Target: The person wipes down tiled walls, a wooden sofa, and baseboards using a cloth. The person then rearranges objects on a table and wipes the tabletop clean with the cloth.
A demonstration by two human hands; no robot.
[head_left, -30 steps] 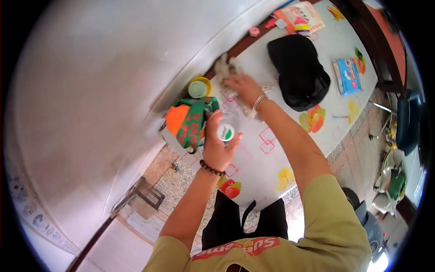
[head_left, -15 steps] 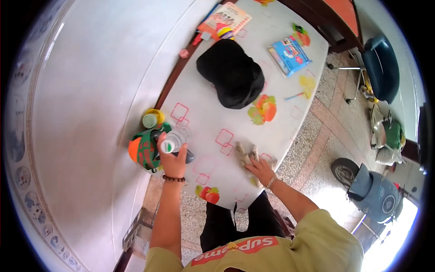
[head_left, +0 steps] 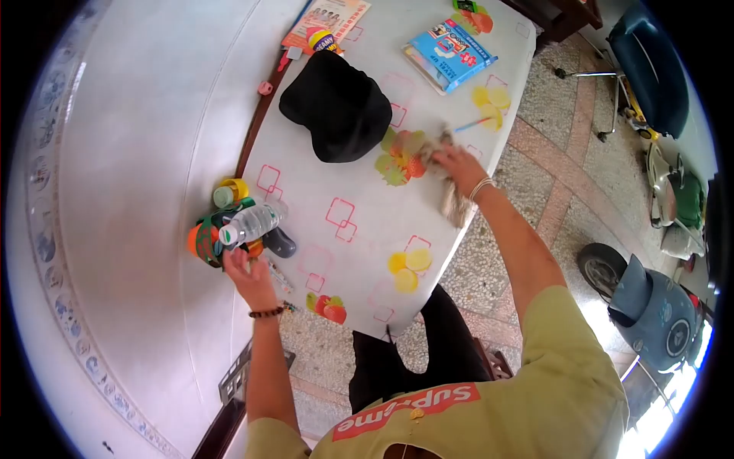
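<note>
My right hand [head_left: 459, 170] presses a crumpled beige cloth [head_left: 456, 205] on the patterned white table [head_left: 306, 206], near its right edge; the cloth is partly blurred. At the table's left edge, my left hand [head_left: 248, 274] has its fingers apart, just below a clear plastic bottle [head_left: 256, 222] with a white and green cap. The bottle lies on its side over an orange and green item [head_left: 203, 239]. Beside it are a yellow container [head_left: 233, 189] and a dark grey object [head_left: 280, 242]. A black cap [head_left: 336, 107] lies farther up the table.
A blue packet [head_left: 449, 55], a booklet [head_left: 327, 19], a purple and yellow tub [head_left: 323, 40] and a small pink object [head_left: 264, 88] are on the table's far part. A wall [head_left: 145, 153] borders the left. An office chair [head_left: 650, 69] and a scooter [head_left: 657, 314] stand right.
My left hand has let go of the bottle, which now lies tilted on the pile. My right hand has moved the cloth from the table's left side to the near edge, then up the right side.
</note>
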